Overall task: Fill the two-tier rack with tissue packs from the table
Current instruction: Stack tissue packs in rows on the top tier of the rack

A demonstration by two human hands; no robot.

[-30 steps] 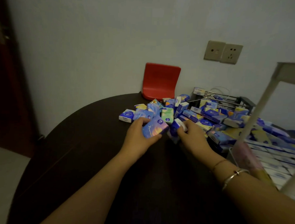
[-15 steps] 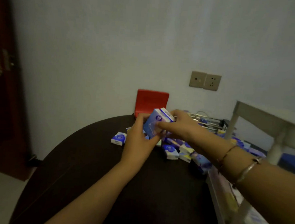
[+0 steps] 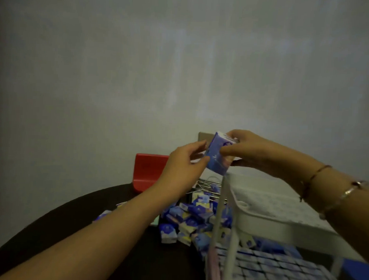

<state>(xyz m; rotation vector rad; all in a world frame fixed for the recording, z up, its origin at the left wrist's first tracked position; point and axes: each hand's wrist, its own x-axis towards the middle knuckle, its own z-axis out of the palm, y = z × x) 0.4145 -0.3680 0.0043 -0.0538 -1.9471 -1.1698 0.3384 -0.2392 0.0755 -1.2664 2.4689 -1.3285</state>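
- Nearest us, the lower tier of the white rack is lined with rows of tissue packs, seen through the rack's corner post.
- Above it, the upper tier shows only its pale perforated floor; our right forearm, with a bracelet, crosses over it.
- On the dark round table, just left of the rack, lies the loose pile of packs, partly hidden by our left forearm.
- Our right hand grips a blue tissue pack, fingers curled over its top, held in the air above the upper tier's far corner.
- Our left hand touches the pack's left side, thumb and fingers bent around that edge.
- Beyond the pile we see a wire frame, a red chair back and the plain wall.
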